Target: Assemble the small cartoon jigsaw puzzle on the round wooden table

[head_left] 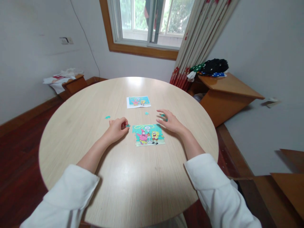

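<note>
A mostly joined jigsaw puzzle (148,135) with cartoon figures on a teal ground lies flat on the round table, its left edge uneven. My left hand (117,129) is just left of it, thumb and forefinger pinched on a small teal puzzle piece (128,125). My right hand (170,121) hovers by the puzzle's upper right corner with fingers apart. Under those fingers is some teal puzzle piece (162,115), partly hidden. One loose piece (146,113) sits above the puzzle, and another loose piece (107,117) lies beyond my left hand.
A printed reference picture (139,102) with the same figures lies farther back on the round table (114,196). Against the right wall stands a wooden desk (228,87) with dark cloth (213,66) on it. A window and a long curtain (197,34) are behind.
</note>
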Tool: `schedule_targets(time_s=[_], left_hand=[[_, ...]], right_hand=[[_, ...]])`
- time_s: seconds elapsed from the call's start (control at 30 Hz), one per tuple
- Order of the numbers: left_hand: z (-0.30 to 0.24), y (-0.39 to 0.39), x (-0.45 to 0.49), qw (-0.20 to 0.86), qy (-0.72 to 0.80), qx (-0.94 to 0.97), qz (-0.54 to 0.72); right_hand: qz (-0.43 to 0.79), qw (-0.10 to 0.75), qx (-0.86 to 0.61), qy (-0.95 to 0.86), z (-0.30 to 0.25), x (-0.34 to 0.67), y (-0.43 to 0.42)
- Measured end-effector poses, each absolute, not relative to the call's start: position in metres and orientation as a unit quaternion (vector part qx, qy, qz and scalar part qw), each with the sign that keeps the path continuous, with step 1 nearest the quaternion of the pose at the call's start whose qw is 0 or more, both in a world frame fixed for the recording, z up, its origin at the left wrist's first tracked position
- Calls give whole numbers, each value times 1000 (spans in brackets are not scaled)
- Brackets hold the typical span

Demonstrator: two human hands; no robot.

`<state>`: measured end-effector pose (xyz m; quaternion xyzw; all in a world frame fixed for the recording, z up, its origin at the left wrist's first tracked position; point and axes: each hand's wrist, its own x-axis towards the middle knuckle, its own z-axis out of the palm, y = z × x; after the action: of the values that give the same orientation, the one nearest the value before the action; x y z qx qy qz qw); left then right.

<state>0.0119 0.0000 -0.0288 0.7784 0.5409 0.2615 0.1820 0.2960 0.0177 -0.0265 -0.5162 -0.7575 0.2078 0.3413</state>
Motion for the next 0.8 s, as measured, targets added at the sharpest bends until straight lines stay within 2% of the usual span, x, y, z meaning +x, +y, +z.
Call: schedule_targets(time_s=[0.1, 0.2, 0.37, 0.6, 0.8], left_hand=[[-27, -1, 16, 232, 503, 758, 345], [-24, -4, 24, 329, 470, 704, 420], [-20, -12, 38, 486, 446, 612, 437], [-18, -16, 43, 544, 431, 603, 393], [-18, -18, 44, 569, 416, 605, 370]], right_hand=[[229, 370, -527, -730, -22, 292, 16], [249, 375, -529, -719, -17, 285, 13], [302, 378, -507, -714, -13, 264, 4], [427, 315, -391, -752, -13, 235, -12], [463, 318, -380, -735, -17, 232, -11]])
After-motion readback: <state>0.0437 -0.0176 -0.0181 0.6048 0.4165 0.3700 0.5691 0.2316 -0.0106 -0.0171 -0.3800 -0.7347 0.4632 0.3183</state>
